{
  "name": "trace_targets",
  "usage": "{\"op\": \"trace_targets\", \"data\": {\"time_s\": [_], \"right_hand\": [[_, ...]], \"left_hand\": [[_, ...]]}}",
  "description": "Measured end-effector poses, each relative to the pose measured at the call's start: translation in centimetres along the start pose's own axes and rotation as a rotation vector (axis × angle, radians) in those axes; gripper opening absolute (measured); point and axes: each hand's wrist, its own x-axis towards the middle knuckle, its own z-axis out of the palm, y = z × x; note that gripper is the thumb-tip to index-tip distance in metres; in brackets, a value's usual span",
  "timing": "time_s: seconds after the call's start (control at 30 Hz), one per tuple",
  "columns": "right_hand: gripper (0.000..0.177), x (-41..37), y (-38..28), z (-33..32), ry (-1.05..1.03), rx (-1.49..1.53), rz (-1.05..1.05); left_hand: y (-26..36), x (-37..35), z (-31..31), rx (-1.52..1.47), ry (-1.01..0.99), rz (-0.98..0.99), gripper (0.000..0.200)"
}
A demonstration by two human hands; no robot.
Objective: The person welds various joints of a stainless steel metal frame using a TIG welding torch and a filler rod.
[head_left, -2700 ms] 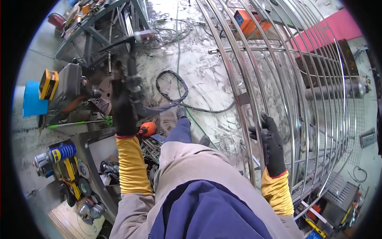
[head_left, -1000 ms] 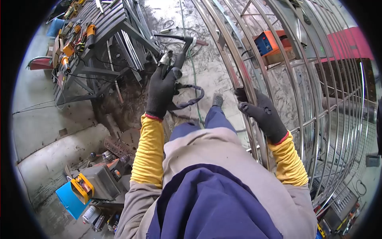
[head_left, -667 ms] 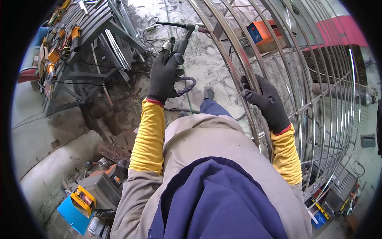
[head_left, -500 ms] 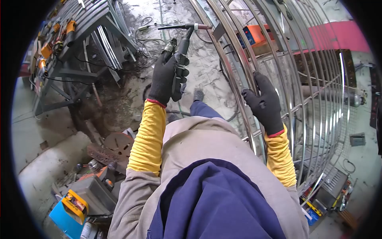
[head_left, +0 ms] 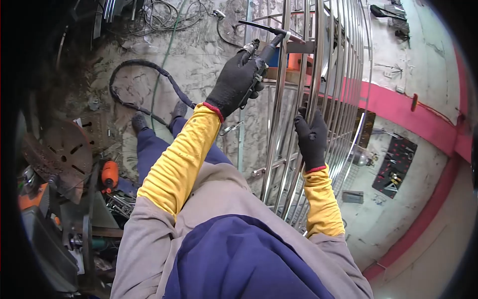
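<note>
Two black-gloved hands work at a curved steel cage (head_left: 343,65) of bright upright bars and a few cross rails, seen from above the person's grey and blue clothing. The left hand (head_left: 234,82), at the end of a yellow sleeve, has its grip clamped around the handle of a welding torch (head_left: 266,50), which sits against the cage's near face, high up. The torch head lies at one of the front bars beside a small flat bracket, and a thin dark rod juts from it away from the cage; whether the nozzle touches the bar is hard to tell at this angle. The torch's black hose (head_left: 144,70) loops across the dusty floor well away from the cage, beside a green cable (head_left: 164,60). Lower on the cage, the right hand (head_left: 311,139) has its grip closed around one upright bar, thumb toward the person. Behind the bars near the torch shows an orange box (head_left: 298,62). Far from the cage, past the person's legs, lie a rusty round plate (head_left: 57,152) and an orange-handled tool (head_left: 109,174).
</note>
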Motion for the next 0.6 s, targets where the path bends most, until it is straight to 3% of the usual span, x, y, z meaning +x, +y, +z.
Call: {"op": "trace_targets", "data": {"time_s": [0.03,0.13,0.33,0.6], "right_hand": [[0.035,0.3,1.1,0.0,0.045,-0.108,-0.119],[0.035,0.1,0.5,0.1,0.035,-0.031,-0.154],[0.029,-0.5,-0.8,0.3,0.037,0.008,-0.05],[0.035,-0.5,-0.1,0.0,0.02,0.0,-0.078]], "left_hand": [[-0.1,-0.1,0.3,0.025,0.014,0.022,0.054],[-0.3,0.9,0.8,0.031,0.011,0.058,0.053],[-1.0,1.9,2.2,-0.034,0.021,0.093,0.036],[-2.4,2.6,2.4,-0.022,0.035,0.092,0.035]]}}
